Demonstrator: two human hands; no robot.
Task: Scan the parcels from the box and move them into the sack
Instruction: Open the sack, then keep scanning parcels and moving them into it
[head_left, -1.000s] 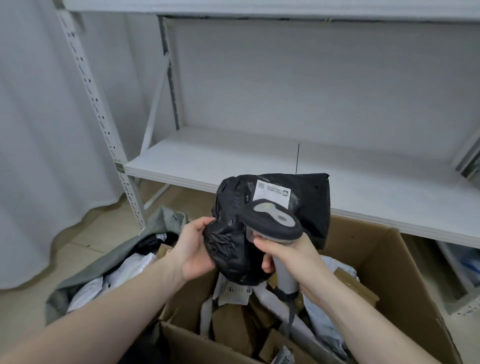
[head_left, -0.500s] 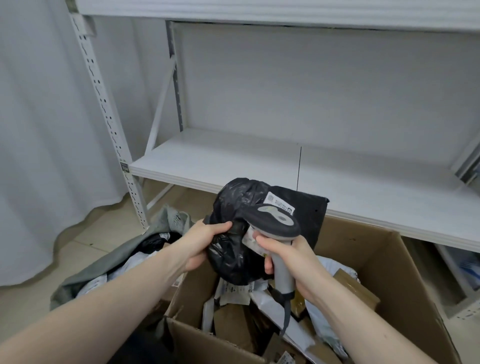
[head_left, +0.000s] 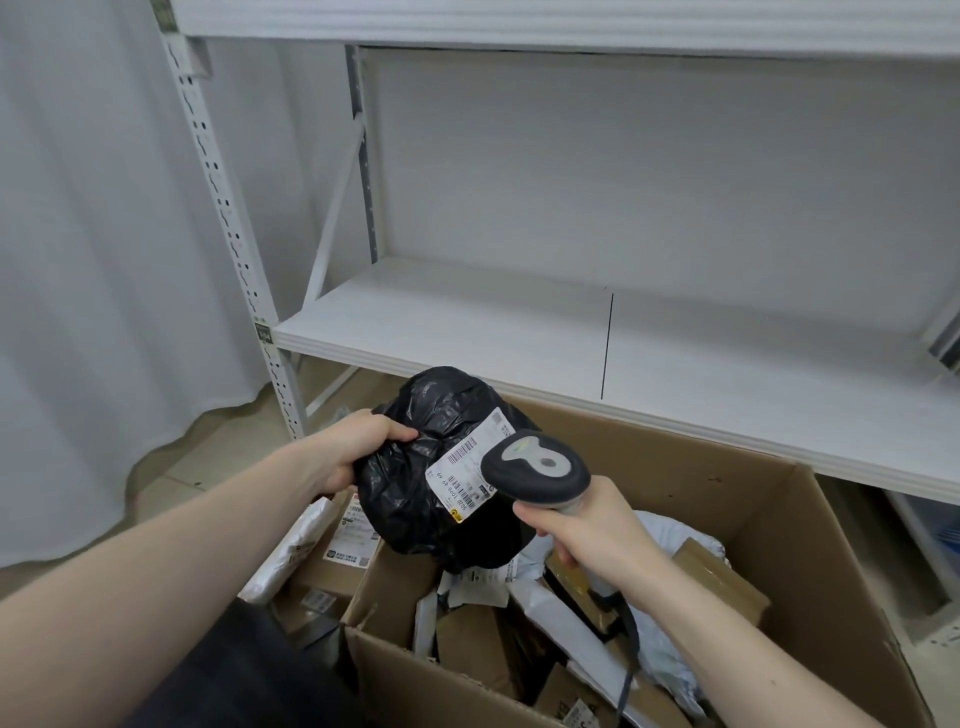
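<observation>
Now the left hand grips the black plastic parcel by its left side, fingers curled into the wrinkled film, and holds it up above the open cardboard box. On the parcel's face a white label with barcodes is turned up. Just right of it, the right hand is closed around the handle of a grey scanner, whose head partly covers the label. Below both hands more parcels lie in the box. Under the left forearm, white and brown packages lie outside it.
</observation>
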